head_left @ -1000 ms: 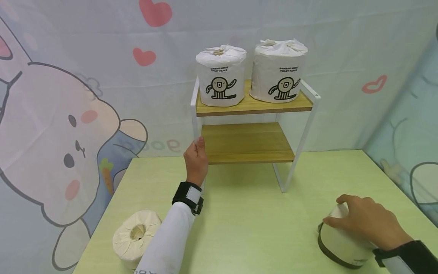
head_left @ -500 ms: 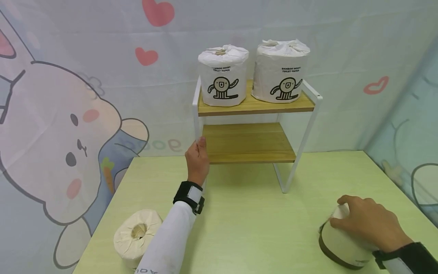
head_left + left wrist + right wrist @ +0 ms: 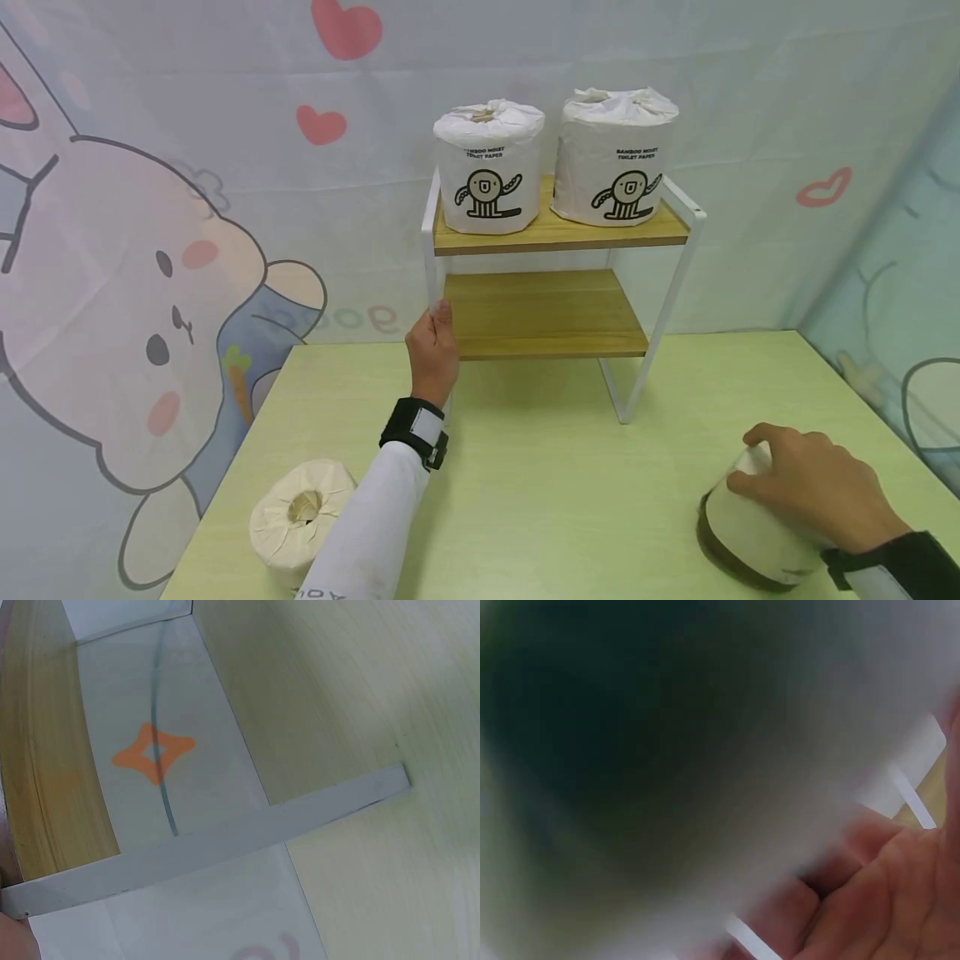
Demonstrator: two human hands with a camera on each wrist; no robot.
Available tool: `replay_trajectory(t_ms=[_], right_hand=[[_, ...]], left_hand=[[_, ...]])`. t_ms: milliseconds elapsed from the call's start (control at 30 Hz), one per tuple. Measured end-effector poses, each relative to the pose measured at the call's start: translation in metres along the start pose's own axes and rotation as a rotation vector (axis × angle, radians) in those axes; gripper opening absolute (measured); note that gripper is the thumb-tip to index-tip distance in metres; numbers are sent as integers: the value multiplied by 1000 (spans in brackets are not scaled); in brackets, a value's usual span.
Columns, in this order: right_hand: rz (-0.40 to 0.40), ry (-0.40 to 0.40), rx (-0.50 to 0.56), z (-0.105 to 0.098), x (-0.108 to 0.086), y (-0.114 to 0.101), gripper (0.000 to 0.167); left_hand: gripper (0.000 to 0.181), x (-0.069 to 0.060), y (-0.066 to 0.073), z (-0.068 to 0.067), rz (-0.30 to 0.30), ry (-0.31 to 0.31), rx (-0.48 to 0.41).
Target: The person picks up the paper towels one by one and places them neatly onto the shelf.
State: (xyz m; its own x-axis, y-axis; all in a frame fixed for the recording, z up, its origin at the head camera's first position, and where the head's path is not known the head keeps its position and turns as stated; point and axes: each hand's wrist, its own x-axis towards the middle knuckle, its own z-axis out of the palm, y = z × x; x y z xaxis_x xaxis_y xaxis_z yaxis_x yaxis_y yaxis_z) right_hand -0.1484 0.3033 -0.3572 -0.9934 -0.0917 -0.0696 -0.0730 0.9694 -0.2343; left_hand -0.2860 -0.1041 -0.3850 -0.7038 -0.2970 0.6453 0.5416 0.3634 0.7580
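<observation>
With its thumb on the near side, my left hand (image 3: 433, 354) grips the white left upright of a two-tier shelf (image 3: 547, 315). That upright (image 3: 210, 838) crosses the left wrist view, where only a sliver of the hand shows. At the lower right, my right hand (image 3: 819, 492) holds a wrapped toilet paper roll (image 3: 753, 527) from above, thumb and fingers spread round it. The roll leans, with a dark lower edge. In the right wrist view a large blur fills most of the picture beside the palm (image 3: 889, 900).
Two white-wrapped toilet paper rolls stand on the top board, one at left (image 3: 487, 183) and one at right (image 3: 611, 171). Another wrapped roll (image 3: 279, 533) stands at the table's front left, partly behind the left sleeve (image 3: 367, 529). A printed cloth (image 3: 225, 67) hangs behind the table (image 3: 540, 492).
My right hand has shifted very slightly to the right, and the dark area under its roll looks wider. The left hand keeps its hold on the shelf upright.
</observation>
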Motion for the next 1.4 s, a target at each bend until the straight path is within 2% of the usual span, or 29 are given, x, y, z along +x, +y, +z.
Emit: replay_trajectory(t_ms=[433,800,1100,1400], right_hand=[[7,117,43,-1,-1,-3,62],[16,134,85,-5,-3,-14,61],[18,187,79,-5,-6,-23,56],[14,201,86,-6,-6,-26,55]], left_hand=[[46,1,0,0,8,-2,6],[45,2,0,-1,-3,3,3],[47,1,-1,-1,5,10,6],[48,0,-1,0,-15,-3,-7]])
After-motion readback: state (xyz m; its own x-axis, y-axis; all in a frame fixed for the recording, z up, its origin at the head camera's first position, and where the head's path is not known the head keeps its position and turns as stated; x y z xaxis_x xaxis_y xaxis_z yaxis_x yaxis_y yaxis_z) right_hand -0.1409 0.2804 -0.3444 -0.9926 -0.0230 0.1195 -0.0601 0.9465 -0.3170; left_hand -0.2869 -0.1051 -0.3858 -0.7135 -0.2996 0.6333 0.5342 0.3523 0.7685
